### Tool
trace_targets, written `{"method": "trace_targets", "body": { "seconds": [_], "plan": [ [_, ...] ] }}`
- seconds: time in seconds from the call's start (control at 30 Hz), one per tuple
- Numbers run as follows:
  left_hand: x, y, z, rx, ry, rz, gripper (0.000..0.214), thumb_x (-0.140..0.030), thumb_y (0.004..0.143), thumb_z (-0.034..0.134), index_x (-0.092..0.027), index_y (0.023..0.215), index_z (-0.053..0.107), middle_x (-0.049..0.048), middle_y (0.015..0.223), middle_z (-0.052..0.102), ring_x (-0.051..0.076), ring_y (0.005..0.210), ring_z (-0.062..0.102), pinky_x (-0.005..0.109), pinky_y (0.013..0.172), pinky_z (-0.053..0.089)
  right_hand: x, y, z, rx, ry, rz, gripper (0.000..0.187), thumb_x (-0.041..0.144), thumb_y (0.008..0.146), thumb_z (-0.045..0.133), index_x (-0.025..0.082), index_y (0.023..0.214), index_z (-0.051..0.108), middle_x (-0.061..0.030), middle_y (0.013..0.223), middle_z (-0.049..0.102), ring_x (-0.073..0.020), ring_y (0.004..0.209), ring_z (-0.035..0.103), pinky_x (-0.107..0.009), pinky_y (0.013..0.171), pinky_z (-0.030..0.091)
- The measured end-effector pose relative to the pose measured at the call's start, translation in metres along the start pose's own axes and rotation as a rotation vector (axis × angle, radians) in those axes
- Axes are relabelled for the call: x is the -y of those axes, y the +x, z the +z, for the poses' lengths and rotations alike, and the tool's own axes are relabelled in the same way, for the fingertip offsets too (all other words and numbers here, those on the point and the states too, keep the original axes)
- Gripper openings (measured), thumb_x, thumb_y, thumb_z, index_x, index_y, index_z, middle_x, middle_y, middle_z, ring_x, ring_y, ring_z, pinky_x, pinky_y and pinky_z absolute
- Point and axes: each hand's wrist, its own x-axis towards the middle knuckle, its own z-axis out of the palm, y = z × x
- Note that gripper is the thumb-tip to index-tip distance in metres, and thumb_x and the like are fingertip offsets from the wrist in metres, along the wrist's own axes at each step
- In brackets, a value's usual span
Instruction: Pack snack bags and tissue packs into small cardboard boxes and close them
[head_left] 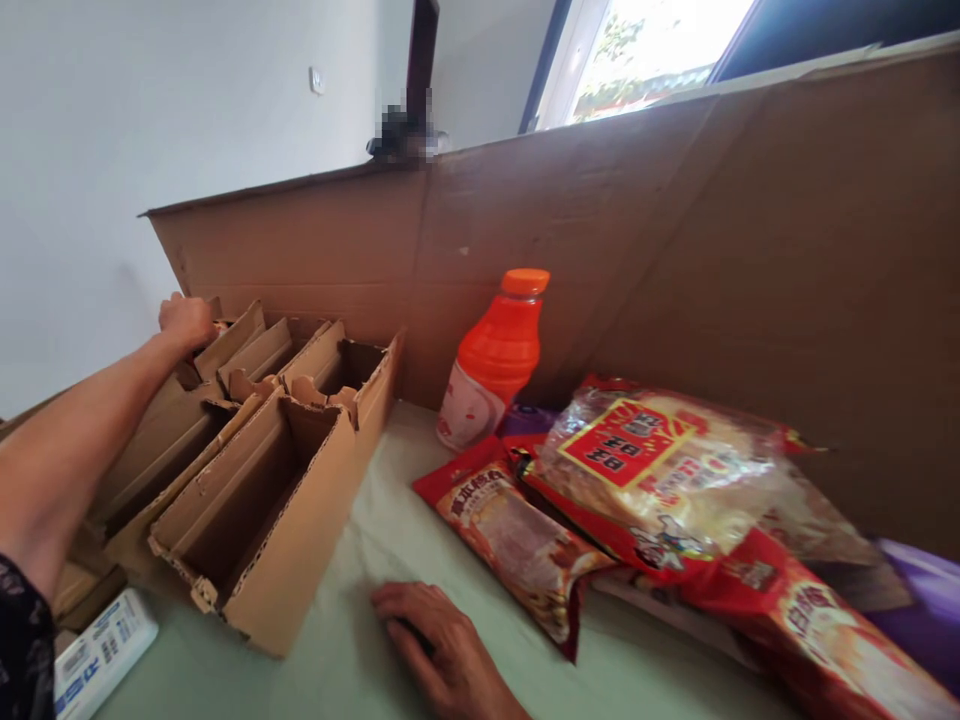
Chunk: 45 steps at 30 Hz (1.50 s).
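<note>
My left hand [187, 320] reaches over the far left compartment of a cardboard divider box [300, 530]. Its fingers are curled at the compartment's edge, and a small orange-red bit shows beside them; most of what they grip is hidden. On the pale green cloth [352, 570], my right hand [442, 640] rests with fingers loosely bent and the thumb apart, holding nothing. Nearest to it lies a red snack packet [517, 530]. Behind that packet leans an orange bottle [495, 360] with an orange cap.
A large clear-and-red food bag [660, 470] is piled on the right, with another red packet [832, 620] in front. Purple packaging [926, 580] shows at the right edge. A tall cardboard wall [675, 230] stands behind. A white-and-blue package [105, 655] lies at lower left.
</note>
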Motion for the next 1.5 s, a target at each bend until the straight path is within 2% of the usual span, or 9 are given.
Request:
{"method": "trace_targets", "body": {
  "seconds": [0.17,0.37,0.6,0.83,1.0,1.17,1.27,1.37,1.5],
  "plan": [
    [0.002,-0.006,-0.037,-0.121,0.144,-0.141,0.036,-0.037,0.095,0.062,-0.017,0.125,0.059,0.0103,0.130,0.060,0.026,0.113,0.062,0.049,0.096,0.053,-0.003,0.002,0.004,-0.014,0.044,-0.011,0.024,0.019,0.091,0.047,0.021,0.093,0.071,-0.0080,0.096,0.077,-0.0211,0.091,0.073,-0.036,0.084,0.056],
    [0.000,-0.018,-0.040,-0.177,0.103,-0.151,0.030,-0.037,0.095,0.060,-0.015,0.115,0.064,0.0094,0.119,0.065,0.025,0.108,0.064,0.046,0.093,0.053,-0.005,0.001,0.007,-0.033,0.047,-0.008,0.024,0.020,0.091,0.048,0.020,0.094,0.071,-0.0087,0.097,0.077,-0.0216,0.093,0.072,-0.037,0.086,0.055],
    [-0.010,-0.041,-0.079,-0.476,0.035,-0.120,0.033,-0.022,0.097,0.039,-0.006,0.112,0.064,0.0126,0.121,0.067,0.023,0.118,0.054,0.034,0.104,0.043,-0.003,0.001,0.007,-0.032,0.095,0.008,0.024,0.020,0.091,0.048,0.021,0.094,0.072,-0.0091,0.098,0.077,-0.0216,0.093,0.071,-0.038,0.088,0.054],
    [-0.053,-0.127,-0.105,-0.679,-0.275,0.099,0.046,-0.044,0.090,0.046,-0.013,0.116,0.066,-0.0013,0.106,0.071,0.014,0.092,0.064,0.027,0.088,0.052,0.012,0.018,-0.008,-0.155,0.398,0.198,0.031,0.042,0.084,0.060,0.020,0.105,0.069,-0.0129,0.110,0.074,-0.0253,0.104,0.069,-0.042,0.090,0.055],
    [-0.096,-0.233,-0.087,-0.448,-0.565,0.333,0.023,-0.057,0.078,0.052,-0.041,0.086,0.067,-0.0138,0.098,0.073,0.020,0.084,0.070,0.035,0.077,0.059,0.080,0.027,-0.046,-0.294,0.873,0.215,0.076,0.070,0.074,0.067,0.026,0.133,0.052,-0.0123,0.135,0.063,-0.0266,0.121,0.062,-0.040,0.088,0.057],
    [-0.136,-0.300,-0.034,-0.169,-0.834,0.747,0.018,-0.038,0.085,0.052,-0.047,0.077,0.065,-0.0027,0.086,0.073,0.023,0.080,0.070,0.042,0.071,0.061,0.135,0.000,-0.061,-0.506,1.239,0.275,0.065,0.064,0.068,0.078,0.025,0.119,0.063,-0.0077,0.129,0.068,-0.0300,0.115,0.066,-0.046,0.096,0.055],
    [-0.140,-0.321,-0.005,-0.086,-0.741,0.893,0.024,-0.034,0.090,0.050,-0.042,0.105,0.067,0.0050,0.104,0.074,0.025,0.099,0.070,0.043,0.084,0.061,0.115,-0.030,-0.074,-0.612,1.202,0.448,0.059,0.050,0.063,0.084,0.022,0.112,0.066,-0.0080,0.115,0.074,-0.0301,0.104,0.071,-0.048,0.097,0.055],
    [-0.129,-0.341,0.011,-0.096,-0.582,1.054,0.043,-0.031,0.086,0.060,-0.035,0.129,0.058,0.0109,0.126,0.068,0.029,0.113,0.065,0.049,0.096,0.056,0.073,-0.056,-0.113,-0.779,0.928,0.583,0.055,0.049,0.058,0.084,0.020,0.101,0.067,-0.0095,0.102,0.077,-0.0310,0.091,0.074,-0.048,0.084,0.060],
    [-0.113,-0.365,0.018,-0.124,-0.388,1.119,0.028,-0.011,0.081,0.057,-0.022,0.106,0.065,0.0130,0.124,0.068,0.031,0.106,0.066,0.052,0.094,0.053,0.020,-0.067,-0.199,-0.893,0.494,0.653,0.044,0.052,0.055,0.077,0.022,0.083,0.063,-0.0077,0.078,0.074,-0.0306,0.077,0.072,-0.043,0.067,0.059]
  ]
}}
